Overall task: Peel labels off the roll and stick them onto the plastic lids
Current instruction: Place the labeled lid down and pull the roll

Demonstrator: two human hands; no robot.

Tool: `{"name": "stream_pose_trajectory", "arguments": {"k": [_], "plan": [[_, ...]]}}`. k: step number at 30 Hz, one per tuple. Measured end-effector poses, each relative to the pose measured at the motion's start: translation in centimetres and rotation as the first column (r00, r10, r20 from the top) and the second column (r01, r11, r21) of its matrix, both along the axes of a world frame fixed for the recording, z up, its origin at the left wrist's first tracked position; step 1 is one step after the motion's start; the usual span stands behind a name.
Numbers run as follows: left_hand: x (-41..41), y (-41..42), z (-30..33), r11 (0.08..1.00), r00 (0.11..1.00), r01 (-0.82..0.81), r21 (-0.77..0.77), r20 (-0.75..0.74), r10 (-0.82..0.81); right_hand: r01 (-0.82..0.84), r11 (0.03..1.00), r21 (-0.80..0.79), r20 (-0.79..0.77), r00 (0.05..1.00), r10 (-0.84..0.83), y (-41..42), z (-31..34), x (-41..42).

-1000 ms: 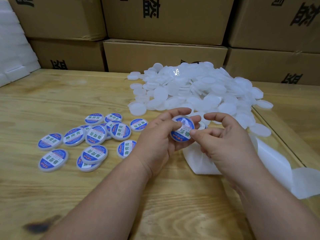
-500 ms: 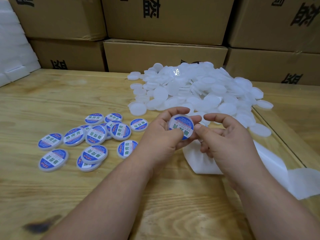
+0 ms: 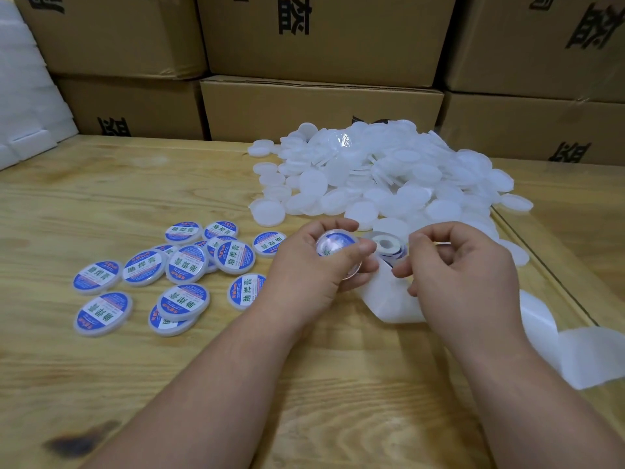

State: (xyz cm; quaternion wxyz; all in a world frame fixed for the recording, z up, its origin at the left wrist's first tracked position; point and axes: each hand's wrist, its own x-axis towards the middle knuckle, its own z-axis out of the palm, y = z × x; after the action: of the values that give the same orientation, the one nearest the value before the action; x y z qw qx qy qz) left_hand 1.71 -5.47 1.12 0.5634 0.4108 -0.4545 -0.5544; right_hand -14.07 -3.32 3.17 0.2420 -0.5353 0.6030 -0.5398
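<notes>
One lid labelled, many to go.
My left hand grips the labelled lid, bound for the finished cluster; my right hand, fingers curled, apparently empty, nears the label roll.

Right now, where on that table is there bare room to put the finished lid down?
Bare wood lies on the table beyond the labelled lids, left of the plain lid pile, and along the near edge beside the forearms. It is crowded around the label roll between the hands.
</notes>
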Motion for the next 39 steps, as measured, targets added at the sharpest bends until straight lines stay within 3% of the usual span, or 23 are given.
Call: {"name": "stream_pose_trajectory", "arguments": {"k": [4,7,10,14,16,19,22,25,28,31,34,37,39], "plan": [[0.6,-0.2,0.6,0.991,0.988,-0.132,-0.014,0.080,0.132,-0.005,1.000,0.004,-0.016,1.000,0.005,-0.1,-0.4,-0.1],[2.2,-0.5,0.6,0.967,0.928,-0.227,-0.113,0.276,0.250,0.001,1.000,0.000,-0.057,0.998,-0.001,-0.3,-0.7,-0.3],[4.6,-1.0,0.3,0.898,0.749,-0.358,-0.256,0.496,0.440,-0.019,0.999,0.041,-0.165,0.986,0.025,-0.4,-1.0,-0.1],[7.5,-1.5,0.6,0.775,0.537,-0.559,-0.294,0.584,0.609,-0.076,0.988,0.136,-0.243,0.964,0.108,-0.4,-1.5,0.0],[8.2,-1.5,0.7,0.746,0.468,-0.595,-0.300,0.625,0.625,-0.093,0.974,0.208,-0.290,0.945,0.152,-0.4,-1.6,-0.1],[8.2,-1.5,0.6,0.761,0.450,-0.586,-0.278,0.669,0.591,-0.118,0.966,0.230,-0.346,0.918,0.195,-0.4,-1.7,-0.2],[7.9,-1.3,0.5,0.781,0.428,-0.568,-0.261,0.716,0.551,-0.144,0.976,0.161,-0.354,0.915,0.193,-0.3,-1.6,-0.2],[7.8,-1.2,0.4,0.775,0.360,-0.553,-0.306,0.751,0.554,-0.137,0.989,0.062,-0.252,0.956,0.148,-0.2,-1.2,-0.2],[6.7,-1.1,0.6,0.759,0.332,-0.491,-0.428,0.713,0.617,-0.092,0.996,0.003,-0.121,0.988,0.091,-0.2,-0.5,-0.1],[4.7,-0.7,0.3,0.803,0.432,-0.328,-0.498,0.677,0.596,-0.029,1.000,-0.011,0.041,0.999,0.029,-0.3,0.0,-0.3],[2.3,-0.3,-0.5,0.885,0.514,-0.057,-0.462,0.747,0.423,0.034,0.999,0.015,0.195,0.980,-0.037,-0.2,0.5,-0.7],[0.0,-0.2,-1.0,0.898,0.459,0.190,-0.397,0.844,0.276,0.091,0.992,0.089,0.332,0.936,-0.116,-0.2,1.1,-1.1],[-0.8,-0.5,-1.3,0.908,0.396,0.243,-0.342,0.889,0.229,0.115,0.979,0.166,0.397,0.901,-0.173,-0.5,1.3,-1.4]]}}
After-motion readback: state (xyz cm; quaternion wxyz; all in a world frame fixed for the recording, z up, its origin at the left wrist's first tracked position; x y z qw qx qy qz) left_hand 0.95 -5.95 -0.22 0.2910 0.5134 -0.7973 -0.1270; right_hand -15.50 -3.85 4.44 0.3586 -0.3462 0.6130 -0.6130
